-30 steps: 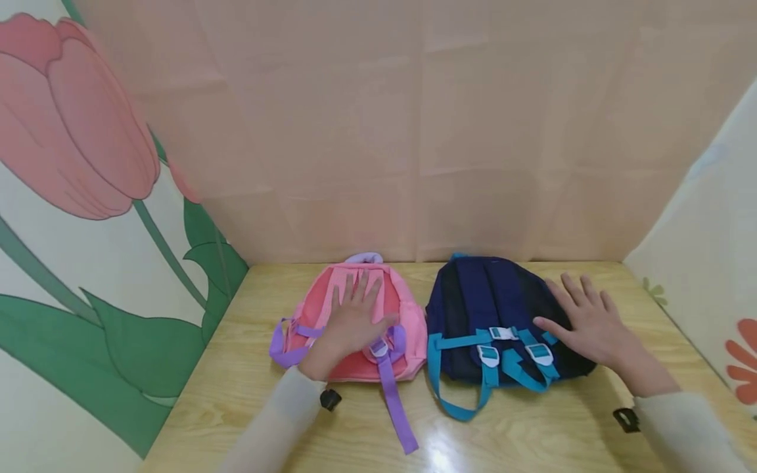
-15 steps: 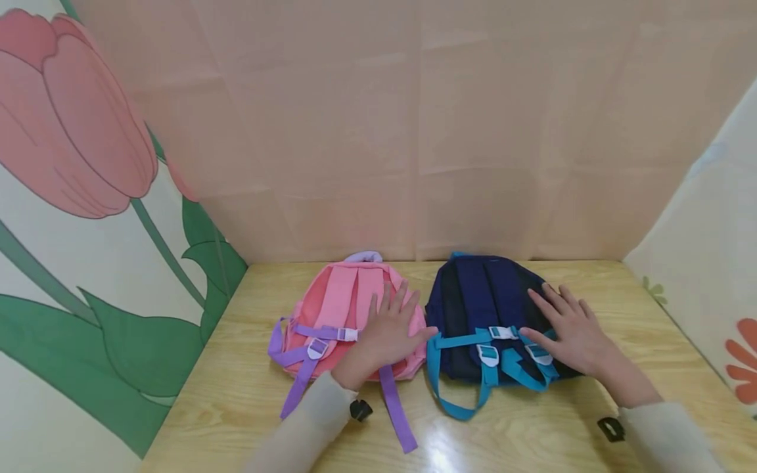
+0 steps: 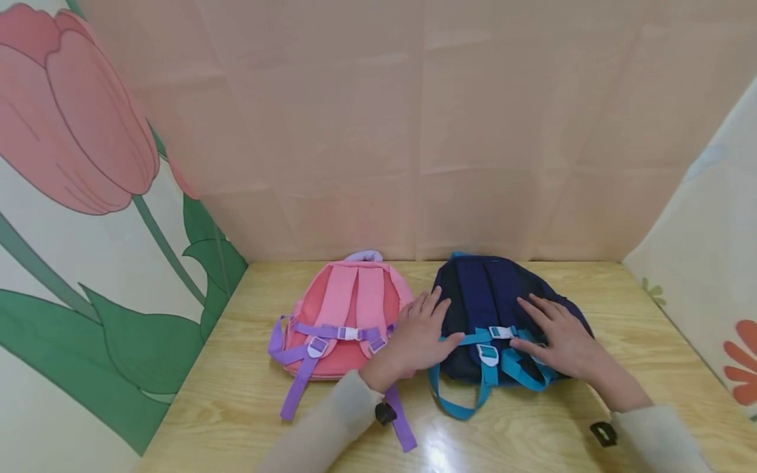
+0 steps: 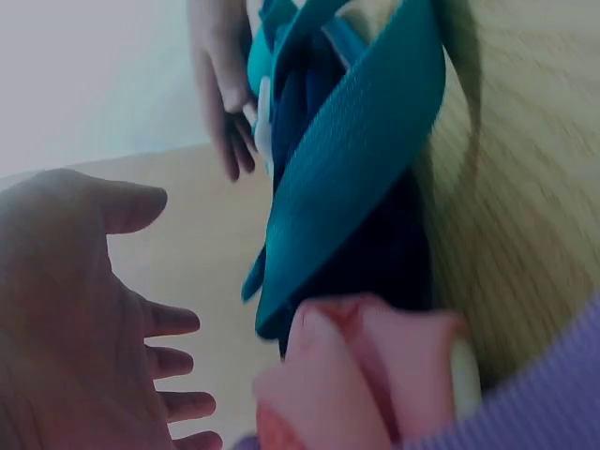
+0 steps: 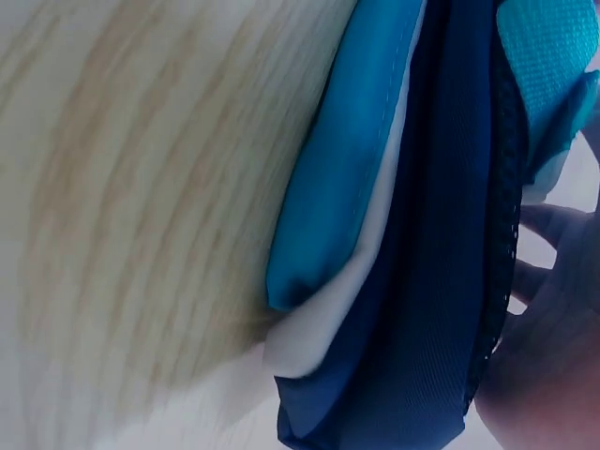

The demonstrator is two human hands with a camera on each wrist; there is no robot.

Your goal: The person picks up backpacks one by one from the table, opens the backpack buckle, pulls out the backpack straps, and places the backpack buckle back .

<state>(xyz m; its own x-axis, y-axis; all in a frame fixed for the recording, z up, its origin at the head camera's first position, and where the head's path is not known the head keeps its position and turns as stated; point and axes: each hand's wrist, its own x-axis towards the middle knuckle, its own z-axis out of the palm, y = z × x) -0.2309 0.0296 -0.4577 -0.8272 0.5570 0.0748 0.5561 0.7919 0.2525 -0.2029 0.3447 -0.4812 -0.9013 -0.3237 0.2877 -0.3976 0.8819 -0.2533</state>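
A navy backpack point(image 3: 461, 309) with turquoise straps and white buckles lies strap side up on the table. To its left lies a pink backpack point(image 3: 337, 295) with purple straps. My left hand point(image 3: 416, 338) spreads its fingers over the gap between the two bags, covering part of the pink one's right side. In the left wrist view this hand point(image 4: 75, 309) is apart from the bags and holds nothing. My right hand point(image 3: 562, 338) is spread over the navy backpack's right side, hiding some of its strap. Whether it touches the fabric I cannot tell.
Both bags stand near the back of a wooden table point(image 3: 236, 368), close to a beige backdrop point(image 3: 355, 131). A panel with a painted tulip point(image 3: 106, 125) rises on the left. On the right is a pale panel with a red flower point(image 3: 742, 361).
My left hand has moved right, from over the pink backpack toward the navy one, uncovering the pink bag's buckles. The right hand has shifted left, further over the navy backpack. Both bags stay put.
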